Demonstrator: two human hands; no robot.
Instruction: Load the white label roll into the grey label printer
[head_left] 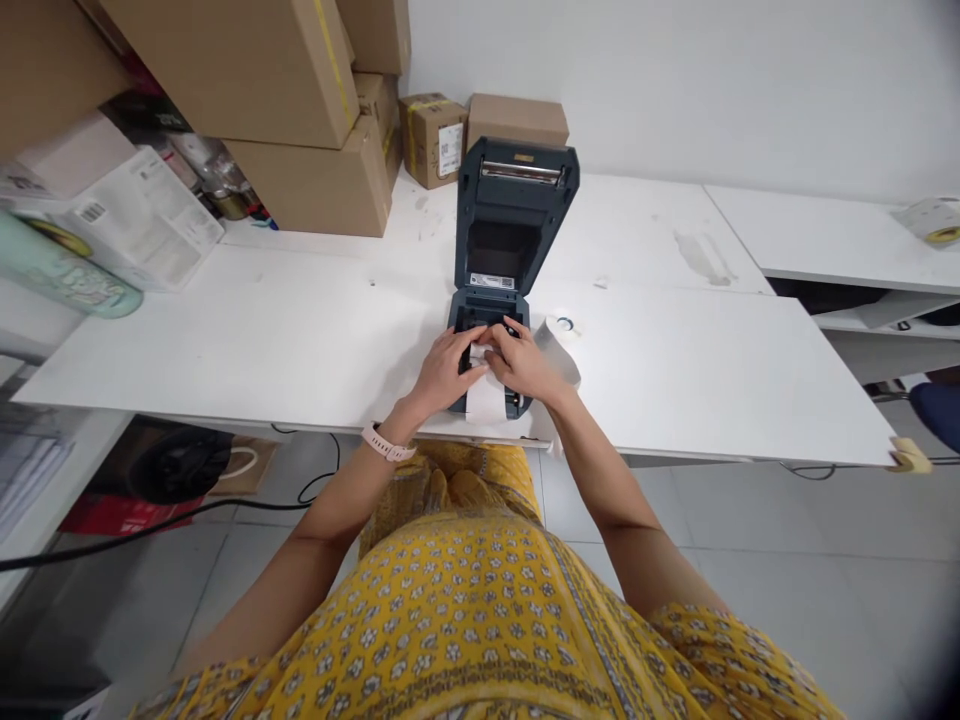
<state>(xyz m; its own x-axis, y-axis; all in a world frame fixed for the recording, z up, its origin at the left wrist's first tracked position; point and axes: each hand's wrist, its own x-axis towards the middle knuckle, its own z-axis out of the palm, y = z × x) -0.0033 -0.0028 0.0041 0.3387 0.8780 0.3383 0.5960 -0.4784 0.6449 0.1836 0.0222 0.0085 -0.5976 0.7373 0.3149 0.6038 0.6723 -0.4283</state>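
Note:
A dark blue label printer (504, 235) stands on the white table (300, 340) with its lid swung up and back. A white strip of label paper (486, 398) runs out of its front toward the table edge. My left hand (445, 368) lies over the printer's open bay, its fingers curled onto the paper roll. My right hand (519, 362) presses in beside it, fingers bent onto the same paper at the bay's right side. A pale watch sits on my left wrist (386, 443).
Cardboard boxes (300, 120) are stacked at the back left, with two small ones (480, 130) behind the printer. A white box and a green bottle (67, 275) lie at the far left. A white paper piece (562, 345) lies right of the printer. Tape rolls (934, 220) sit far right.

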